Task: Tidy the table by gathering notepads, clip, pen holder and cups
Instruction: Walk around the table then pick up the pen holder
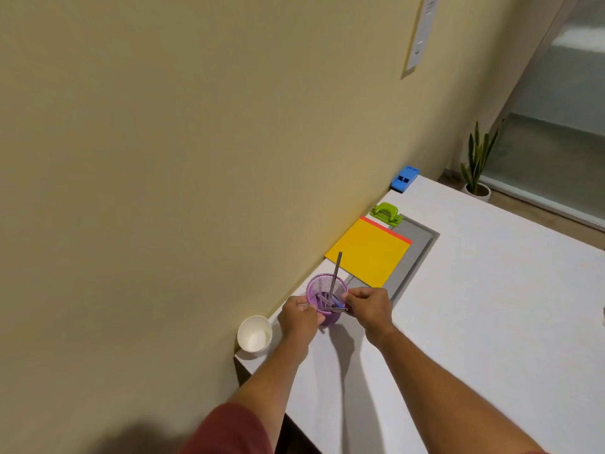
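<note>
A purple mesh pen holder (324, 288) stands on the white table (474, 290) near the wall, with a grey pen (337, 270) sticking up out of it and more pens inside. My left hand (299, 317) grips the holder's left rim. My right hand (368, 306) holds its right rim, fingers curled. A white paper cup (254, 334) stands at the table's corner, left of my left hand. A yellow notepad (370, 253) with a red one under it lies flat beyond the holder.
A green hole punch (386, 213) and a blue stapler-like object (404, 179) sit by the wall farther back. A grey panel (415, 247) is set into the table under the notepads. A potted plant (478, 172) stands on the floor beyond.
</note>
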The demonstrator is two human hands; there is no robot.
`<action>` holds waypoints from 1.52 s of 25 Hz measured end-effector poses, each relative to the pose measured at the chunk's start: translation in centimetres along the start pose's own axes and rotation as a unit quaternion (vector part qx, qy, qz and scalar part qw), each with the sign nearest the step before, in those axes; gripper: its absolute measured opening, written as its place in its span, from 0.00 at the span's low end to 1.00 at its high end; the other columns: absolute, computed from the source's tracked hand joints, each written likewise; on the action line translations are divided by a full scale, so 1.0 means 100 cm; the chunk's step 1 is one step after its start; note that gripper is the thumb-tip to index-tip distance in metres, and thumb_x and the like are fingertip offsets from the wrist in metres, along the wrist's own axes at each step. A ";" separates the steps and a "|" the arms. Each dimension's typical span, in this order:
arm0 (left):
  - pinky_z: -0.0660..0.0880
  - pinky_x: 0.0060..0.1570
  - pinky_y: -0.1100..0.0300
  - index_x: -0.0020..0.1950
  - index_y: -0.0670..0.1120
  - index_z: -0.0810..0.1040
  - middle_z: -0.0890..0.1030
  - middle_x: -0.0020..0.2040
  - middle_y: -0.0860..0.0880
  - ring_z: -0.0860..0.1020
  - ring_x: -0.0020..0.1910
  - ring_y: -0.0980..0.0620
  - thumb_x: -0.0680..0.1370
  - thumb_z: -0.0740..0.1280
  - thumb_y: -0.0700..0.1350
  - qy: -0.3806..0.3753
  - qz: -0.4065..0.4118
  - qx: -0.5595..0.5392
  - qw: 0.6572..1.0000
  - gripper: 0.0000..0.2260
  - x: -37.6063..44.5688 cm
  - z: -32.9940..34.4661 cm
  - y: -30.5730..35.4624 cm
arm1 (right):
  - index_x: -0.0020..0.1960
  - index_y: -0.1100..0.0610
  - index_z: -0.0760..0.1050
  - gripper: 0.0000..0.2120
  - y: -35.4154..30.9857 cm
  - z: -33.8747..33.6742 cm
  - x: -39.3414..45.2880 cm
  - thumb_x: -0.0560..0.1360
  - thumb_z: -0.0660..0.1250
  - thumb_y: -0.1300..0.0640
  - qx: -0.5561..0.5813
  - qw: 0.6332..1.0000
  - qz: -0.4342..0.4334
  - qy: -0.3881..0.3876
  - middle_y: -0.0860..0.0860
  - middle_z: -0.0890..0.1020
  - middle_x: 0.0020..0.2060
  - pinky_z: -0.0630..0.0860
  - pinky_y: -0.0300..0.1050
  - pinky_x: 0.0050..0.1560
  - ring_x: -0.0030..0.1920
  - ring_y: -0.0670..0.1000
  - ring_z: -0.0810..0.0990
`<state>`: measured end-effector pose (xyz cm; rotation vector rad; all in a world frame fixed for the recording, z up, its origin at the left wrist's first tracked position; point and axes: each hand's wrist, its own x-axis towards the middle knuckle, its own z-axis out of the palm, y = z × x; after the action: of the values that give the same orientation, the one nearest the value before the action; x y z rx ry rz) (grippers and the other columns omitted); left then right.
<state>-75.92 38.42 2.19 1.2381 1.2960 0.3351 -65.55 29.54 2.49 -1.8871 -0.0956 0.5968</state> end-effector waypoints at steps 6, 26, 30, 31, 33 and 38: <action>0.75 0.30 0.65 0.51 0.45 0.76 0.82 0.44 0.46 0.81 0.39 0.50 0.73 0.67 0.29 0.020 -0.022 -0.019 0.999 0.13 0.029 -0.007 0.004 | 0.32 0.55 0.82 0.12 -0.004 0.029 0.019 0.71 0.73 0.67 -0.019 1.000 0.002 -0.014 0.54 0.84 0.29 0.81 0.41 0.32 0.30 0.51 0.83; 0.81 0.50 0.52 0.46 0.48 0.75 0.82 0.47 0.43 0.83 0.47 0.44 0.78 0.62 0.39 0.052 -0.048 -0.057 0.996 0.06 0.042 -0.018 0.011 | 0.43 0.58 0.79 0.16 -0.018 0.054 0.024 0.80 0.62 0.47 -0.007 0.995 0.093 -0.023 0.58 0.85 0.41 0.84 0.50 0.46 0.39 0.54 0.85; 0.80 0.54 0.48 0.57 0.44 0.76 0.82 0.52 0.42 0.81 0.50 0.42 0.78 0.64 0.43 0.073 -0.008 0.005 0.997 0.09 0.032 -0.019 0.015 | 0.38 0.59 0.77 0.20 -0.019 0.044 0.018 0.80 0.61 0.46 0.031 0.995 0.096 -0.006 0.60 0.84 0.41 0.83 0.53 0.50 0.37 0.55 0.82; 0.78 0.55 0.48 0.60 0.43 0.76 0.81 0.55 0.42 0.80 0.53 0.41 0.78 0.65 0.44 0.078 0.009 0.030 0.996 0.11 0.028 -0.018 0.016 | 0.36 0.58 0.76 0.20 -0.020 0.039 0.015 0.80 0.61 0.45 0.023 0.996 0.087 -0.004 0.59 0.82 0.39 0.82 0.56 0.52 0.37 0.56 0.80; 0.74 0.56 0.52 0.64 0.42 0.74 0.77 0.60 0.42 0.77 0.57 0.42 0.78 0.67 0.46 0.088 0.052 0.078 0.992 0.16 0.019 -0.017 0.019 | 0.34 0.58 0.74 0.21 -0.020 0.027 0.009 0.80 0.61 0.46 -0.005 0.999 0.044 -0.010 0.56 0.79 0.34 0.78 0.59 0.53 0.37 0.56 0.77; 0.70 0.55 0.55 0.66 0.42 0.71 0.70 0.63 0.41 0.73 0.60 0.41 0.75 0.70 0.48 0.079 0.176 0.206 0.959 0.22 -0.011 -0.011 0.019 | 0.68 0.59 0.74 0.25 -0.013 -0.016 -0.016 0.78 0.63 0.44 -0.183 0.977 -0.108 -0.016 0.56 0.77 0.66 0.69 0.51 0.66 0.67 0.57 0.74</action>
<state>-76.40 38.84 4.50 1.8365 1.3179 0.4379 -65.98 28.17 4.66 -2.1848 -0.4516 0.4832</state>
